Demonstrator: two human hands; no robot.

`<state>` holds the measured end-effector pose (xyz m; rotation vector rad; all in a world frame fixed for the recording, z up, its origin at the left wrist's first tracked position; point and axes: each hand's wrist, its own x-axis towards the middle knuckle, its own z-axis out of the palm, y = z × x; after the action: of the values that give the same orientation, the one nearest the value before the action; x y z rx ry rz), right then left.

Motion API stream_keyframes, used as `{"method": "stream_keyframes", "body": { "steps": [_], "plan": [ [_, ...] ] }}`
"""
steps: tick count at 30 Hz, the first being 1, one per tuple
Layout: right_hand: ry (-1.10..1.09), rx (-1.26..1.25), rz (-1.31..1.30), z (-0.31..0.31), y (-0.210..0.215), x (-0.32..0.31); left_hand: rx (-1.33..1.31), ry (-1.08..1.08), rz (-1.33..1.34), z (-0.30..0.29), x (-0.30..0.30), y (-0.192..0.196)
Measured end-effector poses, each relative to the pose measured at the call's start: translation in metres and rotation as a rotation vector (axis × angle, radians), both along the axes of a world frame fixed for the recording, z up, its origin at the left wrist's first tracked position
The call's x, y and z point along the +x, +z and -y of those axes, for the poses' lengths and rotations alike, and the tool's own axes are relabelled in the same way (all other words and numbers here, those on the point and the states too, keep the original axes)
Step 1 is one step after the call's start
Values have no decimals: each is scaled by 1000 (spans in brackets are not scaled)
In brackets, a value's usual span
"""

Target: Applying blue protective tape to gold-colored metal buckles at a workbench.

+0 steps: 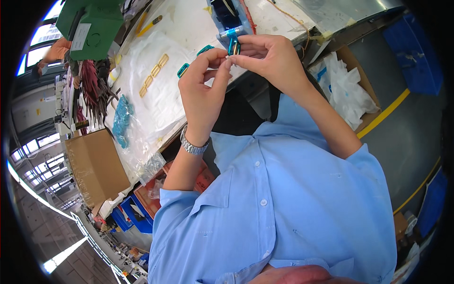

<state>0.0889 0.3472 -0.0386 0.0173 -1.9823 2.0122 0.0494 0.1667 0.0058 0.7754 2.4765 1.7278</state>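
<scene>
Close together at the table's front edge, my two hands meet in front of a blue-grey tape dispenser. My right hand pinches a small shiny teal metal buckle that has a gold-coloured strip in it. The fingertips of my left hand are pinched beside that buckle; what lies between them is too small to make out. Behind my left fingers lie a teal rectangular buckle and another teal buckle, partly hidden. Farther left, several gold rectangular buckles form a row.
Clear plastic sheeting covers part of the white table. On the left are a bag of teal pieces, a cardboard box and a green machine housing. A yellow cutter lies behind. White bags fill a carton at right.
</scene>
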Motion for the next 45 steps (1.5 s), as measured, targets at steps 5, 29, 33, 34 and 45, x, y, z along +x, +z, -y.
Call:
{"method": "stream_keyframes", "body": {
  "steps": [5,29,33,34,45],
  "plan": [
    [2,2,55,-1,10,1,70,-31,50,0,4,-11],
    [-57,186,99,5,9,40,-280,-136,270,-18,6,25],
    [10,443,13,9,20,51,-184,-162,378,0,15,19],
    [42,458,-7,11,15,51,-173,-160,404,4,16,16],
    [345,28,322,14,22,45,42,-231,561,52,24,-8]
  ]
}}
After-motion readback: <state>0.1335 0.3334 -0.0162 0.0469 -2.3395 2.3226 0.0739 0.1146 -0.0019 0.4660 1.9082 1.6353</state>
